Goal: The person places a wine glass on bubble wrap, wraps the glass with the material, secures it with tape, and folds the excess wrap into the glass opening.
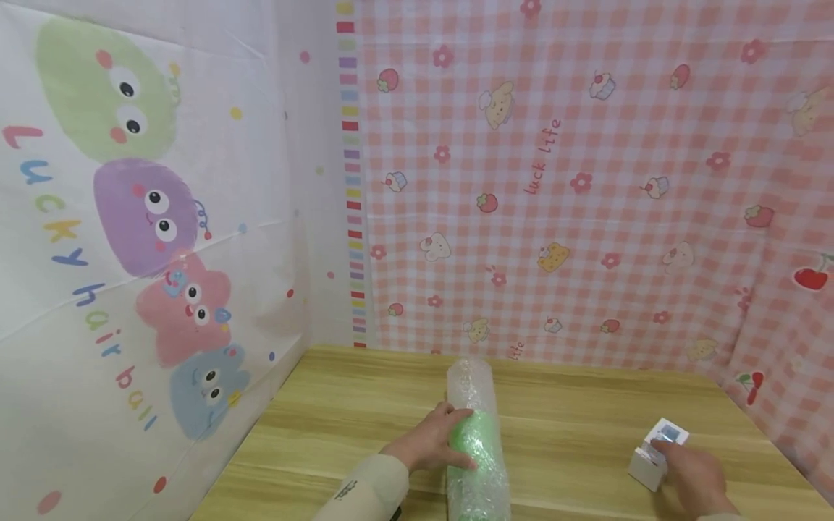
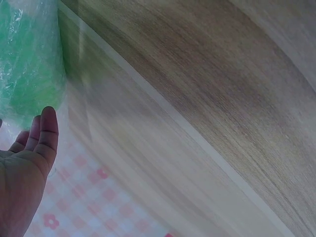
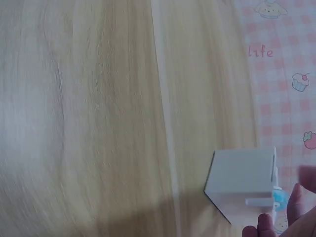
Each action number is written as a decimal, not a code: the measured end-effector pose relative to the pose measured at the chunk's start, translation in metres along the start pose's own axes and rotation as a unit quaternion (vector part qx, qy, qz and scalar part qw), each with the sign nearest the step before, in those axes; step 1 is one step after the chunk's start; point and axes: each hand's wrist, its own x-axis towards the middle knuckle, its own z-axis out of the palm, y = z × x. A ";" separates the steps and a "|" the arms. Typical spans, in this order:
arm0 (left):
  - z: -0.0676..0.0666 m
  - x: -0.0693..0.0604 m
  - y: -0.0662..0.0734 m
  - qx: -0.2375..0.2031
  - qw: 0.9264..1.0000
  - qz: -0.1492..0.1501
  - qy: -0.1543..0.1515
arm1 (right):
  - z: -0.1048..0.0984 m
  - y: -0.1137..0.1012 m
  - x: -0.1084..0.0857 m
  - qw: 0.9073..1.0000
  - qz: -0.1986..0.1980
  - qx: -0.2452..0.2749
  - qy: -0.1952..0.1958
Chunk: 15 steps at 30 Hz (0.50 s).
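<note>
A long roll of clear bubble wrap lies lengthwise across the wooden table, with green showing through it. Against its left side rests my left hand, thumb and fingers spread apart along the roll. In the left wrist view, fingers reach fairly straight up to the green part. Farther right stands a small white box, its upper part bearing a bluish patch. My right hand has a fingertip on the box top. In the right wrist view, thumb and fingers are apart beside a blue detail.
The wooden table ends at a pink checked cloth behind and on the right. A white cloth with cartoon figures hangs along the left edge. Bare table surface lies between the roll and the box.
</note>
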 end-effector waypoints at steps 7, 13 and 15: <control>0.001 0.000 -0.004 -0.001 1.000 -0.008 0.001 | -0.001 -0.011 -0.006 1.000 0.001 -0.006 0.003; 0.000 -0.001 -0.002 -0.009 1.000 -0.010 -0.005 | -0.005 -0.014 0.000 0.999 0.026 0.026 0.013; 0.000 -0.001 -0.001 -0.013 1.000 -0.011 -0.008 | -0.008 -0.015 0.004 0.999 0.032 0.041 0.016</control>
